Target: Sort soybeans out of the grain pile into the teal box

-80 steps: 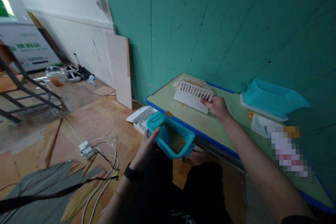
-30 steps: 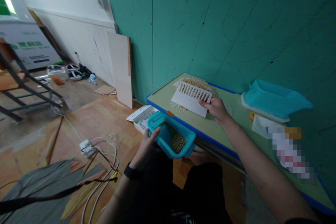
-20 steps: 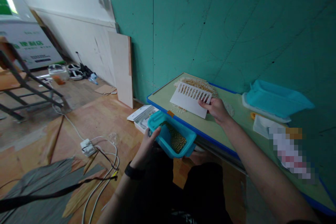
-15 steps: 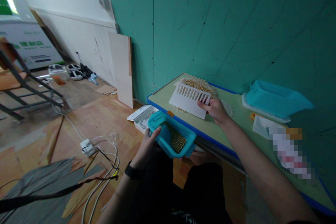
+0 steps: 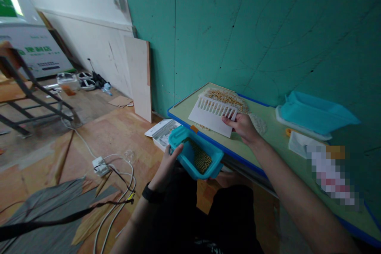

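Observation:
My left hand (image 5: 168, 164) grips the near end of a teal plastic bin (image 5: 183, 156) held just below the table's front edge; yellow beans (image 5: 201, 159) lie inside it. My right hand (image 5: 242, 126) pinches the right side of a white slotted scraper (image 5: 210, 114) resting tilted on the green table (image 5: 235, 143), close to the edge above the bin. Behind the scraper a pile of yellow beans (image 5: 228, 97) is spread on the table, with a patch of small white grains (image 5: 258, 123) to its right.
A teal lid or tray (image 5: 315, 112) on a white base sits at the table's back right, with a white cloth (image 5: 299, 143) in front. On the wooden floor lie a white box (image 5: 160, 131), a power strip (image 5: 99, 164) with cables, and a leaning board (image 5: 139, 79).
My right hand has dragged the scraper leftward and toward the table's front edge, nearer the bin. More of the bean pile shows behind it. The left hand and bin stay put.

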`<state>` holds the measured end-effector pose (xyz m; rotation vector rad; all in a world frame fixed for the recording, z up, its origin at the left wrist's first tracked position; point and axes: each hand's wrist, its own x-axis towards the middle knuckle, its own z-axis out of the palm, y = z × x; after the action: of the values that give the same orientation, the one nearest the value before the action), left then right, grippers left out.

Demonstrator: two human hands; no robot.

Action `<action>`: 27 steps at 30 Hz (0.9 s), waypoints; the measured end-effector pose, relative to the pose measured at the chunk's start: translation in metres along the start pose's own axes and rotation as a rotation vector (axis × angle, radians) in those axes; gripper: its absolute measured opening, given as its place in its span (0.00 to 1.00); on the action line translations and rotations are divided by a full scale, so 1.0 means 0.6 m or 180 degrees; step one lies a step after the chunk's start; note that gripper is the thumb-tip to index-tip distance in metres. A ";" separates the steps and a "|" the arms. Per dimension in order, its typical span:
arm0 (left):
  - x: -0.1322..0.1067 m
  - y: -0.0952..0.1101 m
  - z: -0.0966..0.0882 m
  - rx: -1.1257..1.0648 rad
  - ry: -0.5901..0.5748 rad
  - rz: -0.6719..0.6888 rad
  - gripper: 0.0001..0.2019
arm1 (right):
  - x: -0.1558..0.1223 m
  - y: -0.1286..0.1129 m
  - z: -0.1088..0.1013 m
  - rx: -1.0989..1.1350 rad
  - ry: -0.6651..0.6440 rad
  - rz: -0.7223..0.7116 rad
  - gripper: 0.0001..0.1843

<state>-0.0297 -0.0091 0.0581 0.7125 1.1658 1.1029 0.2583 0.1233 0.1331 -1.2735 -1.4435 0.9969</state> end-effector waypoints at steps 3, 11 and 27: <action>-0.001 0.004 0.003 -0.0004 0.0028 0.0006 0.43 | -0.005 -0.008 -0.002 0.0051 -0.0011 0.0076 0.34; 0.008 -0.009 -0.006 0.0068 -0.0063 0.0028 0.38 | -0.030 -0.010 -0.030 0.0161 0.0268 0.0112 0.36; 0.020 -0.028 -0.005 0.0082 -0.0013 0.0071 0.41 | -0.125 0.001 -0.087 0.0150 0.0790 0.0432 0.36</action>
<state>-0.0277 -0.0040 0.0380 0.7490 1.1729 1.1064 0.3112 0.0486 0.1347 -1.4213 -1.1502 0.9193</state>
